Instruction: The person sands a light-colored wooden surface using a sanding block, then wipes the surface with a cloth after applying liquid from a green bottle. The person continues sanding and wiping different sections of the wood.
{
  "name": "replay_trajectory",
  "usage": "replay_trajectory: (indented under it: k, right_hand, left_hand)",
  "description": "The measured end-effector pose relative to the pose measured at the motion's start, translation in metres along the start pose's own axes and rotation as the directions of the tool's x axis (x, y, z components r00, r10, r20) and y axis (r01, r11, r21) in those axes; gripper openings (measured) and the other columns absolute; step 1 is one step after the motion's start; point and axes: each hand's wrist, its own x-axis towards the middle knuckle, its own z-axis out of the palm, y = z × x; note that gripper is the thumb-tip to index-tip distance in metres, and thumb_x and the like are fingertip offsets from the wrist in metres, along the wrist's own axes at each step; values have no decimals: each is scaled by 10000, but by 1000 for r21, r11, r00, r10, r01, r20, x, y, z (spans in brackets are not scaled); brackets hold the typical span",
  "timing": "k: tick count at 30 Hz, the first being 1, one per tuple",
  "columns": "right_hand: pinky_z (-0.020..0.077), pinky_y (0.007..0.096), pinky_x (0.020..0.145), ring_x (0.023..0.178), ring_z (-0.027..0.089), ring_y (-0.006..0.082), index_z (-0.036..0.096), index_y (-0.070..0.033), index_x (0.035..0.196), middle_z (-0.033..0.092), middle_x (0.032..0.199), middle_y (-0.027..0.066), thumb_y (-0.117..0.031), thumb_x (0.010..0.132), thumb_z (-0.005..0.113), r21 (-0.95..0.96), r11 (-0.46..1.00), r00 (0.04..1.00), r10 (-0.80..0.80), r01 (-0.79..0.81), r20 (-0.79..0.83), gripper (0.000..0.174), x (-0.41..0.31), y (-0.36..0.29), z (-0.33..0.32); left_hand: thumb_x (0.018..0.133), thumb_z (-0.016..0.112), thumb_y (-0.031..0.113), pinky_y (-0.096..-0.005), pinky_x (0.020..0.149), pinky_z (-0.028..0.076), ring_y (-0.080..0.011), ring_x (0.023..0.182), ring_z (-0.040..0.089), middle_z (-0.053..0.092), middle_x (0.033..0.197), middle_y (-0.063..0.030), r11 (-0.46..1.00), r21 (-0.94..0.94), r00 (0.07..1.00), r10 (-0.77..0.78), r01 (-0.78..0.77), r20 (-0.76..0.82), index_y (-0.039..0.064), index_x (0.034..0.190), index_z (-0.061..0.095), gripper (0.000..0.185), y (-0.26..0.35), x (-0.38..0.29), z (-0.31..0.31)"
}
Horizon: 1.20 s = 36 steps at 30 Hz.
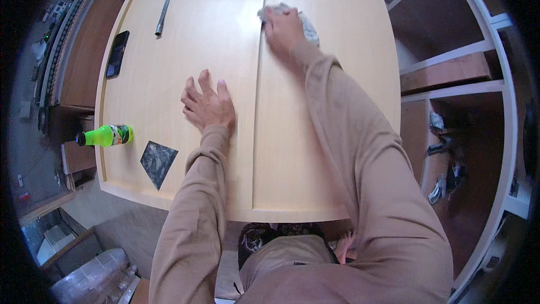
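My right hand (283,27) presses a crumpled pale cloth (311,29) onto a light wood-grain panel (291,135), beside the long groove that runs away from me. Part of the cloth is hidden under the fingers. My left hand (209,103) rests on the panel left of that groove, fingers spread and holding nothing. Nearer me, to its left, lies a dark, marbled-looking flat piece (158,164) with pointed corners. A slim metal tool (163,13), round at its near end, lies farther off on the left.
A black smartphone (117,54) lies along the panel's left rim. The green plastic bottle (107,135) is at the left edge, its dark cap jutting outward. White-edged shelving (464,90) stands on the right, with small items inside. Plastic-wrapped goods (95,276) sit low at left.
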Motion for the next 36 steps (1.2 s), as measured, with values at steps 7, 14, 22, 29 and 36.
replay_trajectory:
  k: [7, 14, 22, 29, 36]
  right_hand:
    - [508, 490, 1044, 1160, 622, 345, 755, -39, 1329, 732, 1453, 97, -114, 881, 770, 337, 924, 964, -237, 183, 125, 454, -239, -103, -77]
    - [527, 514, 979, 1010, 659, 392, 739, -84, 1285, 755, 1067, 184, -170, 974, 690, 284, 947, 988, -155, 149, -2, 327, -140, -61, -52]
    - [495, 472, 944, 989, 673, 341, 778, -124, 971, 774, 1008, 89, -149, 1017, 608, 525, 820, 973, -166, 227, -162, 178, -14, -4, -17]
    - [511, 467, 1075, 1132, 682, 308, 799, -186, 1292, 779, 1321, 44, -157, 942, 783, 434, 877, 930, -315, 208, 191, 352, -289, -116, -86]
    - [514, 514, 986, 1171, 614, 337, 806, -182, 1133, 695, 1251, 79, -288, 810, 814, 669, 679, 830, -533, 303, 165, 340, -339, -135, -123]
  left_hand:
    - [1107, 487, 564, -586, 1257, 244, -356, 1559, 282, 325, 1727, -93, 993, 106, 996, -54, 46, 74, 357, 1621, 470, 555, 2, 4, 8]
    - [1106, 478, 577, -610, 1252, 254, -378, 1554, 287, 315, 1734, -122, 988, 149, 997, -38, 27, 72, 351, 1626, 456, 567, 4, 5, 5]
    - [1091, 463, 629, -659, 1259, 254, -463, 1548, 314, 338, 1732, -161, 996, 92, 1000, 7, -10, 29, 325, 1628, 463, 617, -4, 11, 13]
    - [1090, 461, 633, -676, 1230, 314, -490, 1532, 368, 411, 1688, -186, 986, 168, 999, 25, -21, -26, 292, 1610, 493, 623, 0, 15, 8]
    - [1101, 459, 598, -660, 1218, 343, -470, 1512, 397, 437, 1656, -183, 979, 206, 1000, -3, 4, -6, 282, 1601, 500, 593, 4, 11, 1]
